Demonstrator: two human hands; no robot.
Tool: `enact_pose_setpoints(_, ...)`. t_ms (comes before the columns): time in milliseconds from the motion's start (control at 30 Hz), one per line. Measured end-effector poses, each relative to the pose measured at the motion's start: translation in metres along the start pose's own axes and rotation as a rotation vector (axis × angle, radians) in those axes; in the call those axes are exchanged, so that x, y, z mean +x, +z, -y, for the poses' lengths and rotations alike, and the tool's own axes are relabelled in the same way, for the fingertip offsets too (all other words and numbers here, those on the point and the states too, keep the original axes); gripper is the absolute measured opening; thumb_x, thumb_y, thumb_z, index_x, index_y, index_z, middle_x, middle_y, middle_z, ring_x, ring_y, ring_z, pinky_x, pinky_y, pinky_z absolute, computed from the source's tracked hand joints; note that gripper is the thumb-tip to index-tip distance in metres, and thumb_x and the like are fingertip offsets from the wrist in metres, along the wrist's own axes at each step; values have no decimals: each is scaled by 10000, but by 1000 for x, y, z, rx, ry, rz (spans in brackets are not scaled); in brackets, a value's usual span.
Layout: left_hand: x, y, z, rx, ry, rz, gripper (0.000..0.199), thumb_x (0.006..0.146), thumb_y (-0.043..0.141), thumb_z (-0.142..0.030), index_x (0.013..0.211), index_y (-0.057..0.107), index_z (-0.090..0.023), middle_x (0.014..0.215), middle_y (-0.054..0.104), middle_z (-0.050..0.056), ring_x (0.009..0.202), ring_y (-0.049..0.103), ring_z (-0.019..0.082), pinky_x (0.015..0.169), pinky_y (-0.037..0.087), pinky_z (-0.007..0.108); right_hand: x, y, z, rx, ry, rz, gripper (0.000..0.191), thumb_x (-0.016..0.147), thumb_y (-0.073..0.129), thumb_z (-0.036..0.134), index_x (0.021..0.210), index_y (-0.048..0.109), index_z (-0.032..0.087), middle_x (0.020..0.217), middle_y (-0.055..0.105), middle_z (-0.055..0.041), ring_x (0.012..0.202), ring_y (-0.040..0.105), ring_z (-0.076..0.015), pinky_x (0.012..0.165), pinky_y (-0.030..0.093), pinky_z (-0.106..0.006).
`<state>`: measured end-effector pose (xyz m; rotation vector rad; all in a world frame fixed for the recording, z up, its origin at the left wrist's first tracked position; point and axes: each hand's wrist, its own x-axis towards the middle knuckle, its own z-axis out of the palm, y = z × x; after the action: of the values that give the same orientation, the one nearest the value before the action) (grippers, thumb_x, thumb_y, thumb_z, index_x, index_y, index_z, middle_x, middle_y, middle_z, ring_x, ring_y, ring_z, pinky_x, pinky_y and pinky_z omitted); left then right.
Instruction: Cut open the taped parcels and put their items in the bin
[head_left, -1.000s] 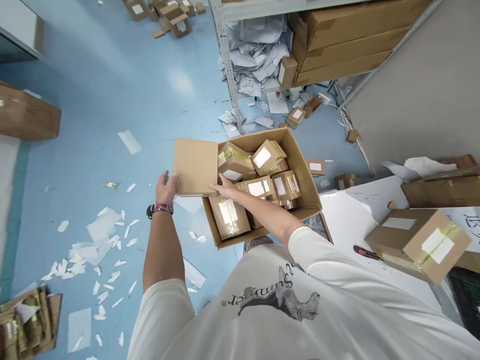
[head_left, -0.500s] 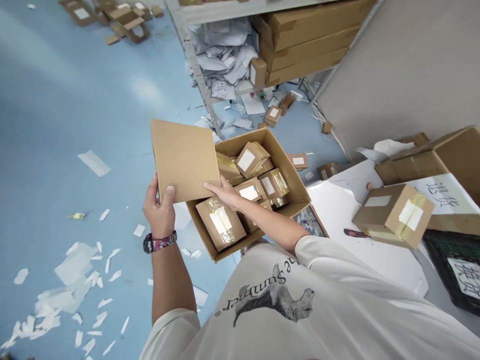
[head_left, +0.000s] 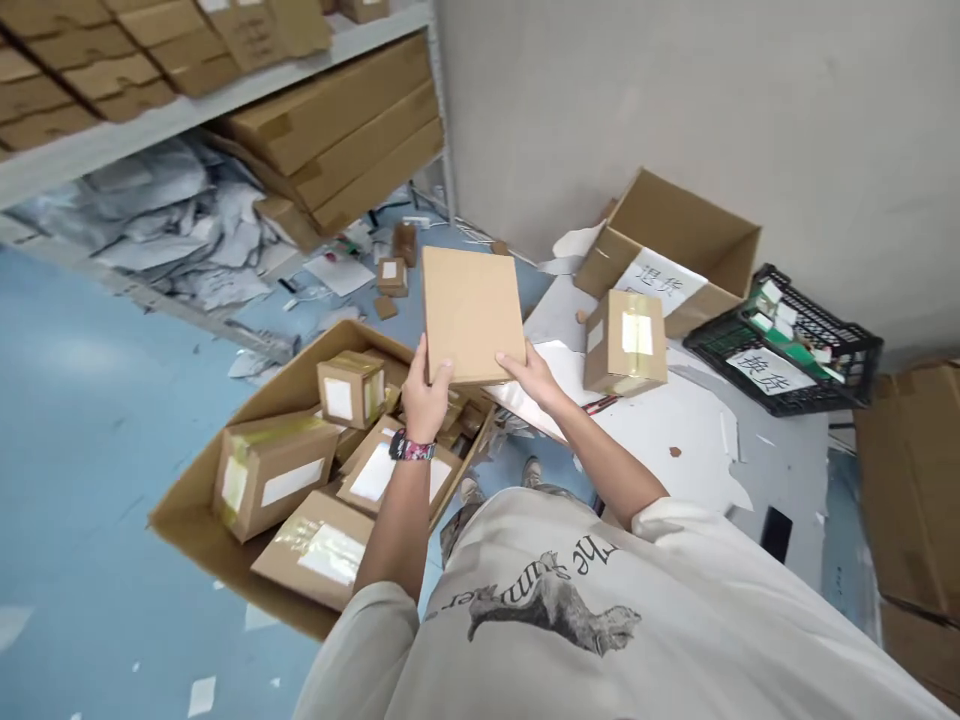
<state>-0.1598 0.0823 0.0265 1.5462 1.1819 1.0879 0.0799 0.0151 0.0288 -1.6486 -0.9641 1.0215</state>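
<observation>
Between my hands is a flat brown cardboard box, its plain face turned up. My left hand grips its near left corner, thumb on top, and wears a wristband. At the near right corner my right hand pinches it, also with the thumb on top. Below and to the left stands a large open carton with several taped, labelled parcels in it. To the right, a taped parcel with white labels sits on the worktable.
On the table are an open carton with a handwritten sign, a black crate, a red utility knife and a dark phone-like slab. Shelving with boxes and grey bags stands at the left. Paper scraps litter the floor.
The view has swung to the right. The flat box, still in both hands, has moved from the carton's left side towards the worktable. More of the table and the black crate now show.
</observation>
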Motion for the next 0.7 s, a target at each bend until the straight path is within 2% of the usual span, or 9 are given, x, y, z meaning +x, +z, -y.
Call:
enact_pose_setpoints(67,15,63,5,-74,-27,94,808,1100,755,-627,1805,596,-265,1838,599,102,1731,544,333,1485,373,492,3,-58,-14,-45,49,-92,949,989,860,682,1800,546,302,1620,788,-87,1498,734,-337,1345,531,-535)
enact_pose_setpoints(133,25,116,12,-113,-56,162,807,1091,747,-637,1790,612,-256,1832,605,112,1727,546,339,1481,378,501,6,-103,-27,-77,98,-139,916,978,872,671,1767,590,300,1599,800,-97,1482,747,-349,1345,523,-546)
enact_pose_setpoints(200,32,156,21,-119,-87,196,797,1083,744,-627,1777,624,-254,1822,615,120,1719,555,341,1474,385,505,11,-135,-42,-95,139,-160,886,988,862,670,1751,609,297,1597,801,-105,1487,748,-352,1351,513,-544)
enact_pose_setpoints(267,37,184,33,-100,-116,200,784,1075,750,-603,1766,633,-252,1815,623,126,1714,558,336,1474,378,499,18,-153,-60,-100,172,-171,873,1010,838,667,1758,596,286,1609,794,-109,1514,734,-345,1359,503,-531)
enact_pose_setpoints(333,40,203,48,-75,-140,196,776,1072,753,-568,1766,626,-242,1812,624,133,1709,562,327,1474,371,486,26,-158,-80,-96,196,-169,869,1038,805,661,1773,571,262,1630,779,-126,1533,723,-340,1361,500,-523)
enact_pose_setpoints(433,38,218,75,-56,-210,223,776,1072,743,-511,1774,599,-213,1822,610,148,1698,570,316,1463,385,476,35,-148,-114,-64,265,-168,907,1038,813,637,1794,524,226,1680,740,-156,1543,719,-328,1365,498,-511)
enact_pose_setpoints(500,31,221,94,-23,-327,268,774,1057,759,-486,1757,602,-197,1803,628,154,1687,581,318,1460,392,485,34,-135,-137,-34,351,-180,936,1021,840,586,1808,493,217,1704,722,-159,1553,715,-315,1375,490,-502)
enact_pose_setpoints(567,22,223,110,12,-448,271,767,1051,775,-487,1737,613,-186,1776,653,160,1683,588,326,1466,388,493,30,-121,-157,-13,421,-179,874,1042,810,524,1806,504,228,1711,720,-147,1569,708,-316,1389,479,-497)
enact_pose_setpoints(700,8,222,130,-36,-454,270,768,1093,743,-509,1773,573,-194,1813,612,152,1698,579,305,1480,376,460,24,-104,-186,7,387,-227,762,1083,728,483,1793,546,273,1755,687,-108,1616,669,-325,1403,469,-505)
